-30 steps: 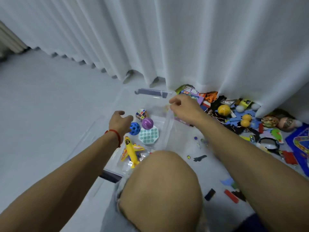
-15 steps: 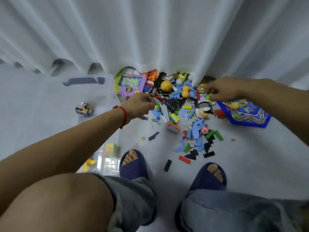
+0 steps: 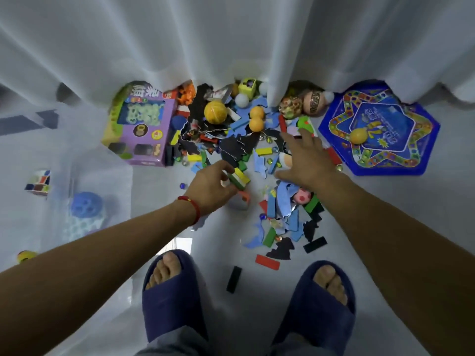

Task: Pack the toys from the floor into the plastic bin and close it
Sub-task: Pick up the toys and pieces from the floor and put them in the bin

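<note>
White floor point(image 3: 385, 227) and curtain point(image 3: 231, 34) frame the toy pile; left hand point(image 3: 210, 186) now pinches coloured blocks point(image 3: 240, 177), right hand point(image 3: 305, 160) has dropped, fingers spread, over it.

Toy pile point(image 3: 246, 150) against the curtain point(image 3: 231, 34): box point(image 3: 144, 129) left, game board point(image 3: 380, 129) right, bin point(image 3: 84, 201) farther left.

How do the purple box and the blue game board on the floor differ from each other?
The purple box is a thick rectangular carton with a window on its face; the blue game board is flat and six-sided with a star printed on it. The box lies left of the toy pile, the board right of it. A yellow ball rests on the board; nothing sits on the box. Both lie on the floor, their far edges tucked under the white curtain.
</note>
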The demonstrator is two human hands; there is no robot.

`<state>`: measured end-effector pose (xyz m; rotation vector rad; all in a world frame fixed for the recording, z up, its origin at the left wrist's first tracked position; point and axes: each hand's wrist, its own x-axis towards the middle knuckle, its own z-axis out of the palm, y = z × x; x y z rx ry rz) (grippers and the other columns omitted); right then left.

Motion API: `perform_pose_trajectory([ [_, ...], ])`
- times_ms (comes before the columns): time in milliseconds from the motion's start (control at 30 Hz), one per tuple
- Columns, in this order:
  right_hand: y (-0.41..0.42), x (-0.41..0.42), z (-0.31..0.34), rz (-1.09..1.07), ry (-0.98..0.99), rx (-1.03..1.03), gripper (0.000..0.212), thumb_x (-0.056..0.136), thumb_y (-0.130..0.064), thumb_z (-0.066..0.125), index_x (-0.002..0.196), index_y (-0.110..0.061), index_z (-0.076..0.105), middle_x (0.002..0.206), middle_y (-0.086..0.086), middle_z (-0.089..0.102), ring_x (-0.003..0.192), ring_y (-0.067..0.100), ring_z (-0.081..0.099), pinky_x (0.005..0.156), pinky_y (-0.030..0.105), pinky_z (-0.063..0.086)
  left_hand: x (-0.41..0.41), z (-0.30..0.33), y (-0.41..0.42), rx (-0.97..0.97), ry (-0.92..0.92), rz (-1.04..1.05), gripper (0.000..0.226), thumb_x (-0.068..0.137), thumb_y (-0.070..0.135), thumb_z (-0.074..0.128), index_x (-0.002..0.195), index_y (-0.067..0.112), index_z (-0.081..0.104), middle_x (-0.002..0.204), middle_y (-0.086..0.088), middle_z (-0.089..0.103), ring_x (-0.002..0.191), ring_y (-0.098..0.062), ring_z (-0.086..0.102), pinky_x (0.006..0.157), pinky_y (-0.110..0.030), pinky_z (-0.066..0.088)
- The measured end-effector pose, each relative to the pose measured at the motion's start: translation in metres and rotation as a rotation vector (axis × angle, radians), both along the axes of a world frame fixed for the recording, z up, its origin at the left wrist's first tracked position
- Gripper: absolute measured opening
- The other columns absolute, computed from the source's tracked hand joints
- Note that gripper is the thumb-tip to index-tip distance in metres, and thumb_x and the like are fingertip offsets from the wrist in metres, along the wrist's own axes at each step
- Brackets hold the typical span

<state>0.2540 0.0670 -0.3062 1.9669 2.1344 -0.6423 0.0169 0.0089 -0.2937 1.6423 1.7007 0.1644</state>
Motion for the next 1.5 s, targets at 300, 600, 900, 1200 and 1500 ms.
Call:
perform_pose_trajectory([
  [300,-0.007,-0.011,-0.020,-0.430,0.539,0.374,0.060,0.075,-0.026,0.083,0.129,-0.031,0.056,0.137,0.007,0.038,0.120,0.027,0.045,0.089,0.032,0.047,-0.013,-0.023,0.141,0.455,0.549,-0.110,0.061,0.086,0.019,0.058,0.144,0.020,0.040,0.135,-0.024,0.040,0.114,-0.046,0.041,0.089,-0.052,0.039],
  [600,-0.022,-0.007,0.018,-1.259,1.723,-0.260,0.035,0.092,-0.030,0.068,0.123,-0.019,0.060,0.130,0.012,0.056,0.110,0.034,0.066,0.083,0.048,0.060,-0.006,-0.018,0.156,0.434,0.568,-0.070,0.056,0.085,0.023,0.065,0.136,0.030,0.043,0.127,-0.022,0.045,0.110,-0.045,0.049,0.086,-0.051,0.048],
  [900,-0.044,-0.139,0.143,-0.719,1.546,-0.555,0.046,0.096,-0.056,0.051,0.117,-0.017,0.063,0.103,0.010,0.071,0.084,0.030,0.069,0.072,0.041,0.055,-0.134,0.167,-0.011,0.594,-0.049,0.511,0.052,0.071,0.044,0.076,0.116,0.025,0.059,0.103,-0.008,0.057,0.086,-0.018,0.058,0.076,-0.026,0.051],
  [1200,-0.107,-0.306,0.263,-0.193,1.238,-0.767,0.046,0.101,-0.047,0.048,0.136,-0.017,0.048,0.139,0.019,0.049,0.124,0.040,0.054,0.073,0.039,0.059,-0.259,0.230,-0.165,0.221,-0.644,1.387,0.025,0.092,0.012,0.063,0.112,0.000,0.057,0.099,-0.019,0.062,0.082,-0.029,0.065,0.079,-0.043,0.061],
  [1500,-0.091,-0.167,0.196,-0.124,0.617,-0.407,0.044,0.101,-0.051,0.044,0.132,-0.019,0.048,0.138,0.012,0.049,0.112,0.030,0.058,0.079,0.043,0.059,-0.163,0.210,-0.163,0.523,-0.499,0.997,0.018,0.087,0.008,0.052,0.104,0.010,0.059,0.092,-0.007,0.060,0.067,-0.021,0.065,0.058,-0.033,0.058],
])
